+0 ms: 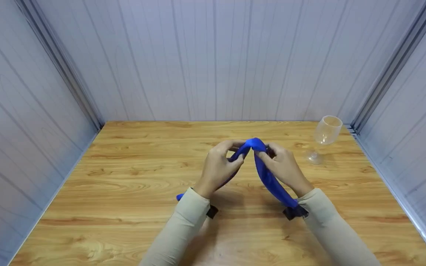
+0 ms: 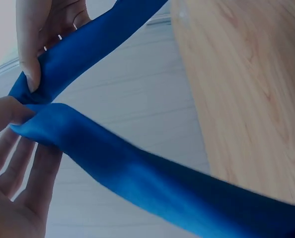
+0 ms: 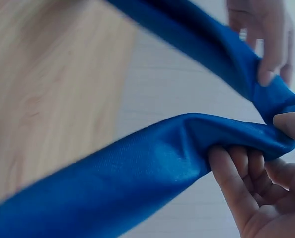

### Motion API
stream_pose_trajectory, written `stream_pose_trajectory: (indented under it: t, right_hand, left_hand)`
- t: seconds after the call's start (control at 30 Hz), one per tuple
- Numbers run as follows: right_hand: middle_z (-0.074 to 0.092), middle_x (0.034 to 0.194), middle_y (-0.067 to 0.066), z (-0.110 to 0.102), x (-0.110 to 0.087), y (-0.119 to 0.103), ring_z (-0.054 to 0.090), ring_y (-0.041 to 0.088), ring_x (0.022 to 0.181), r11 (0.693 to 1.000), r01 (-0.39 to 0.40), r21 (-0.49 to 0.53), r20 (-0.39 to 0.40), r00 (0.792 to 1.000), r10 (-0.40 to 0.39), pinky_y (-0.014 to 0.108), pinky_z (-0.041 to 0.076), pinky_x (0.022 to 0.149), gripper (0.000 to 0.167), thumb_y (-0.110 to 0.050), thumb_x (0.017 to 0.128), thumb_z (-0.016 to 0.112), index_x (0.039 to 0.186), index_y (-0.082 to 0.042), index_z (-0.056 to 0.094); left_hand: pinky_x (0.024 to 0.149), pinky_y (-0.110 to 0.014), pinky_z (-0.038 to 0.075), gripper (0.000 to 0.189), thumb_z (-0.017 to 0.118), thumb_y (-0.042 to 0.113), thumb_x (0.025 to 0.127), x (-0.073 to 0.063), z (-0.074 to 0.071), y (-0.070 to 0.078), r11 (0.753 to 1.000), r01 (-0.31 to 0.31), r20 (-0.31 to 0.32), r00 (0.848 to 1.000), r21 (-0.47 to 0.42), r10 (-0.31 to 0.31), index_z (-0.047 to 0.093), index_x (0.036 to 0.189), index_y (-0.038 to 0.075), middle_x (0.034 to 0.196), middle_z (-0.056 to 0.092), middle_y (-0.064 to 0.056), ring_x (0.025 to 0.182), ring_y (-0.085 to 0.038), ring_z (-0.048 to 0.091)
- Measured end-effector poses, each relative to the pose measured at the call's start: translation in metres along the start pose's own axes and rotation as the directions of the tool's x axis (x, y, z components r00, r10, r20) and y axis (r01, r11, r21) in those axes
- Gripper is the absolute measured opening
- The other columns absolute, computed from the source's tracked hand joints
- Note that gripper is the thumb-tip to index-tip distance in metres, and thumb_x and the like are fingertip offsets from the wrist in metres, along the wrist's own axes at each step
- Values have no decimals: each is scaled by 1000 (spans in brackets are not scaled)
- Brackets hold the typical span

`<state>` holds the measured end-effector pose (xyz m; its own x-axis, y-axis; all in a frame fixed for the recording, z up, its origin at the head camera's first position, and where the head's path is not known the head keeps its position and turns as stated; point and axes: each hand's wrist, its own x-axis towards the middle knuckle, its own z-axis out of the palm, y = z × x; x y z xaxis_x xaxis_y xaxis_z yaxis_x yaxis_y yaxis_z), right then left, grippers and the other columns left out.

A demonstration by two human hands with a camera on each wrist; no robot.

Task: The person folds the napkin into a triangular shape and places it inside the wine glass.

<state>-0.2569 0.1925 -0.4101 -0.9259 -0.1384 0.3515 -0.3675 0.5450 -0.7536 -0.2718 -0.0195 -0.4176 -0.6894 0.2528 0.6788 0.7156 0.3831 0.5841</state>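
A long, shiny blue satin strip of cloth (image 1: 272,184) is held up over the table, bent into an arch between the two hands. My left hand (image 1: 218,166) pinches it on one side of the bend, thumb on top. On the other side, my right hand (image 1: 283,164) grips it between thumb and fingers. In the left wrist view, the cloth (image 2: 117,163) is folded narrow at the left thumb and widens away from it. The right wrist view shows the cloth (image 3: 152,163) creased beside the right fingertips. One blue end shows beside my left sleeve.
A clear stemmed wine glass (image 1: 327,131) stands at the back right of the wooden table (image 1: 131,177), beyond my right hand. Pale panelled walls (image 1: 213,62) close off the back and both sides. Small black devices (image 1: 295,212) sit at both wrists.
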Motion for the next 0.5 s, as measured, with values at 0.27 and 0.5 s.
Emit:
stream_pose_trajectory:
  t: [0.27, 0.5]
  right_hand:
    - [66, 84, 4, -14, 5, -13, 62, 21, 71, 998, 13, 68, 2, 1000, -13, 30, 54, 59, 29, -37, 99, 65, 111, -10, 68]
    - [67, 87, 8, -17, 9, -19, 65, 23, 75, 993, 6, 121, 18, 1000, -9, 36, 58, 64, 29, -33, 99, 66, 110, -7, 67]
  left_hand:
    - [68, -22, 57, 25, 74, 11, 91, 12, -3, 6, 989, -35, -13, 999, -143, 33, 71, 116, 10, 112, 70, 0, 94, -12, 68]
    - [70, -20, 56, 26, 77, 11, 89, 18, -3, 8, 988, -57, -46, 998, -142, 51, 70, 114, 9, 109, 71, 0, 92, -11, 68]
